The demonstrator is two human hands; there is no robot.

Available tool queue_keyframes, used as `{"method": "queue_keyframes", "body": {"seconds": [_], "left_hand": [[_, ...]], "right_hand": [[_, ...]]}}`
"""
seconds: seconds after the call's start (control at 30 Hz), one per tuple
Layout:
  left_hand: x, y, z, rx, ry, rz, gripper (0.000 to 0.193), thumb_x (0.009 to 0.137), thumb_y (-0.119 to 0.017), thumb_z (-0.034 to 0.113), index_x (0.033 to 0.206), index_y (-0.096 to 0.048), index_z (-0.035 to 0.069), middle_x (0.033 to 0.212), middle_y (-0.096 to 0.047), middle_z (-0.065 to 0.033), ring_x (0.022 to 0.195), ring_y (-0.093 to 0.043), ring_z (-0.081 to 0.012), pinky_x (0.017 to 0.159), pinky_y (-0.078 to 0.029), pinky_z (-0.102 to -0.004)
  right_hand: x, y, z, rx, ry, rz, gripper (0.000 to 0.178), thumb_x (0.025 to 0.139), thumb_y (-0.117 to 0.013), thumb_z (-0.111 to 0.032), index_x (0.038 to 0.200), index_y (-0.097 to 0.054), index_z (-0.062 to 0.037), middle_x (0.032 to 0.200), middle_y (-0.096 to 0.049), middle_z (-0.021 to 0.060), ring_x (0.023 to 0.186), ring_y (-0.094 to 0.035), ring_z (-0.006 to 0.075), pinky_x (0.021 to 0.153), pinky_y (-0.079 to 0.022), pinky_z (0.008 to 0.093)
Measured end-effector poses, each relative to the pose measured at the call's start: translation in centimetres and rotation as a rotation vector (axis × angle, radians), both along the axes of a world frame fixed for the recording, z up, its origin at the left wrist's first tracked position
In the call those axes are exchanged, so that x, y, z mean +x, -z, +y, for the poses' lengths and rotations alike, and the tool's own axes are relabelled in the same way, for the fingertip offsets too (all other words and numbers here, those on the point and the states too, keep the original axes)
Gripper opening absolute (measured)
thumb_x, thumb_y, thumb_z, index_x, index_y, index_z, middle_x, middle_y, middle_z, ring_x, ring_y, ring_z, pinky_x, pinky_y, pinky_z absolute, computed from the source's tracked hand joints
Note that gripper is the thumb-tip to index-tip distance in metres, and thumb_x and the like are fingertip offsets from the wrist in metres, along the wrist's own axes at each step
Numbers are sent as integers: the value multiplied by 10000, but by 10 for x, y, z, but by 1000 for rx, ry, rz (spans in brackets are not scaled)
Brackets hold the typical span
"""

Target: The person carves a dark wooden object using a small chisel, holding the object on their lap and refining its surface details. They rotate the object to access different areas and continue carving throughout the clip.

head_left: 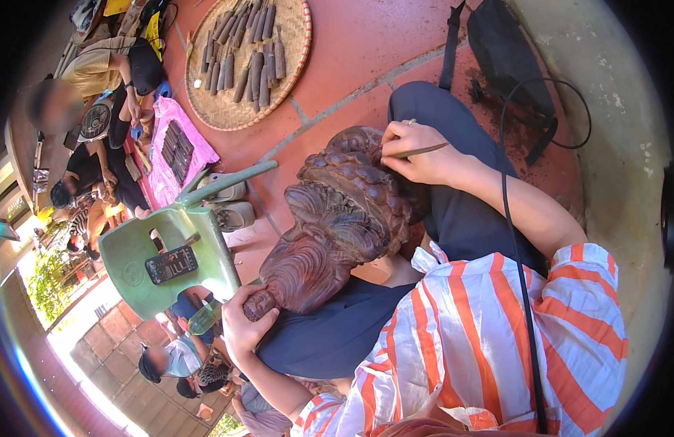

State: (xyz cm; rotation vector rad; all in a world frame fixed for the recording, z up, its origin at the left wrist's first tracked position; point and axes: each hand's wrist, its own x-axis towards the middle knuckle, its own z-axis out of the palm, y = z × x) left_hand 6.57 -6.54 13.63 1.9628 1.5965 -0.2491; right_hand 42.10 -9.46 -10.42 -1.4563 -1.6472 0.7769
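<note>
Striped shirt (453, 342), orange and white, nearest camera, with black cord (532, 335) running down over its right side. Dark trousers (318, 339) just beyond, knees bent, legs spread. Across the lap: carved statue (326, 237), dark brown, laid at a slant, head end toward near left, broad bumpy end toward far right. Ridged folds along the middle, rounded scale-like lumps farther up.

With left hand (243, 324), gripping the small head (261, 304) of the statue, thumb on one side, fingers on the other, head showing between. With right hand (417, 151), pinching a thin brown tool (428, 150), fingers narrow, knuckles up, right at the broad end. Tool's back end sticking out to the right; tip hidden by fingers, so cannot tell if touching wood.

To the left, just beside the statue: green chair (125, 251), apparently tipped over, with dark phone (171, 265) on it. Grey sandals (238, 215) between chair and statue, on red tile floor (344, 58). Far side, left of centre: round woven tray (297, 44) with many dark sticks (257, 71). Farther left, pink sheet (198, 153) with a row of dark tools (178, 151), next to seated person in tan shirt (100, 69). Far right: black bag (508, 54) on floor, brown dust around it.
</note>
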Motion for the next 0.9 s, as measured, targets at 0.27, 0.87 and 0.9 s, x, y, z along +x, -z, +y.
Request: {"method": "queue_keyframes", "body": {"seconds": [0.27, 0.87, 0.9], "left_hand": [[-2, 0, 1, -18, -6, 17, 427, 594, -760, 119, 990, -675, -19, 849, -706, -145, 783, -694, -233, 776, -526, -324], [-3, -1, 1, -28, -35, -3, 435, 596, -755, 98, 1004, -671, -28, 863, -706, -144, 788, -684, -214, 789, -520, -315], [-6, 0, 0, -36, -40, 2, 436, 596, -755, 96, 1006, -670, -28, 867, -706, -144, 790, -683, -213, 790, -520, -315]], "right_hand": [[-8, -7, -2, -82, 77, -48, 173, 829, -680, -257, 868, -723, -94, 919, -654, 104, 905, -637, 313, 782, -510, 432], [13, -2, 10, -252, 7, 153, 185, 889, -616, -144, 920, -681, 26, 912, -673, 139, 815, -650, 300, 711, -495, 367], [17, -6, 8, -287, 5, 205, 193, 887, -611, -165, 903, -677, 15, 892, -670, 144, 817, -647, 309, 712, -492, 378]]}}
